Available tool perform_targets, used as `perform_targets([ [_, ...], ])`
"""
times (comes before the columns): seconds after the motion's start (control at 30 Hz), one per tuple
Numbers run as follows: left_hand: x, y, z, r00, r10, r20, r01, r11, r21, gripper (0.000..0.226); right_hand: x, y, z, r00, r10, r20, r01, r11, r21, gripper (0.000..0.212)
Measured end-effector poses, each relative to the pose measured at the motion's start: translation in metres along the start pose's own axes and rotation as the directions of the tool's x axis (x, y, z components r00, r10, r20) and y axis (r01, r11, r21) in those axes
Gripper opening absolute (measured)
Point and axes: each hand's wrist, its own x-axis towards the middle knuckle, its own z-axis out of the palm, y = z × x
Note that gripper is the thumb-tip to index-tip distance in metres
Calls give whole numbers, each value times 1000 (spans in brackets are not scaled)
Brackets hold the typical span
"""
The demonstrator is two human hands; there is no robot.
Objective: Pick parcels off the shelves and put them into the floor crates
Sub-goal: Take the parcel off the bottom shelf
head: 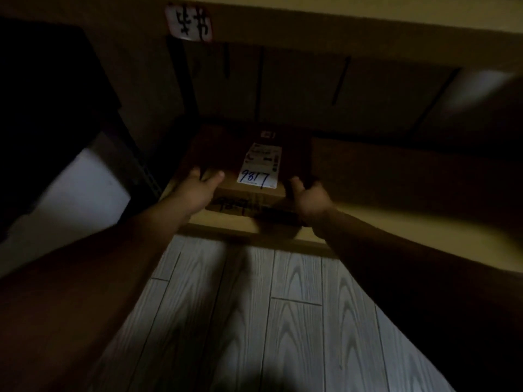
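Note:
A brown cardboard parcel (226, 154) lies on a low shelf (235, 226) in dim light. Its white label (260, 165) carries the handwritten number 9817. My left hand (198, 189) grips the parcel's near left corner, thumb on top. My right hand (310, 198) holds the near right corner, fingers curled round the side. The parcel's front edge reaches the lip of the shelf. No floor crate is in view.
A larger flat carton (396, 176) lies on the same shelf to the right. Upright cartons (300, 80) stand behind, under a white tag (189, 21). A dark metal shelf post (147, 171) is at the left. Grey wood-grain floor (254, 321) lies below.

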Motion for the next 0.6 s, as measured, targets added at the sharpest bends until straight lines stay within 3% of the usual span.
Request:
perform_targets([
  [0.1,-2,-2,1,999,-36,32,39,994,-105,92,-5,3,-3,1000,-7,-9,7,998,68,53],
  [0.2,-18,-11,2,999,-45,3,46,993,-107,78,-23,12,-10,999,-27,29,25,996,84,48],
  [0.33,-54,-23,13,993,-63,101,85,970,-229,66,-41,32,-20,998,-23,61,16,993,119,35],
  [0.43,-63,-29,20,982,-8,189,67,950,-306,63,-44,43,-21,998,-40,58,30,988,152,40],
  [0.6,-72,-27,18,985,42,166,15,945,-326,73,-55,43,-19,996,-61,72,45,977,208,44],
])
